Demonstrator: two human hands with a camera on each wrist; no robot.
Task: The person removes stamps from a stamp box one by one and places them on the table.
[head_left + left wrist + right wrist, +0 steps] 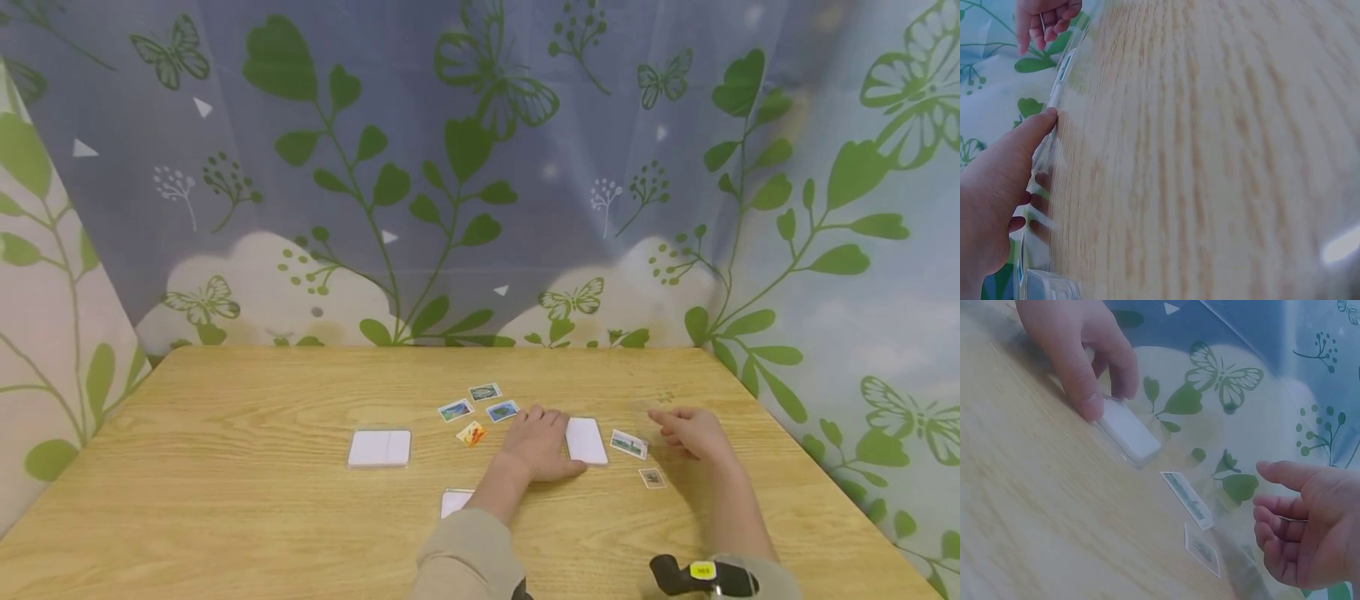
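Note:
My left hand (536, 446) rests on the table and holds the left end of a flat white rectangular block with a clear rim (586, 441). In the right wrist view its thumb lies at the near edge of the block (1127, 430), its fingers at the far one. My right hand (697, 433) hovers to the right, fingers loosely curled and thumb apart, with nothing plainly visible in it. Between the block and that hand lie a green-and-white stamp (628, 444) and a smaller grey stamp (652, 478).
Several stamps, among them an orange one (472, 433) and a blue one (502, 410), lie beyond my left hand. A second white block (379, 447) sits to the left, and a third (455, 502) is partly hidden by my left forearm. A patterned curtain (480, 208) borders the table.

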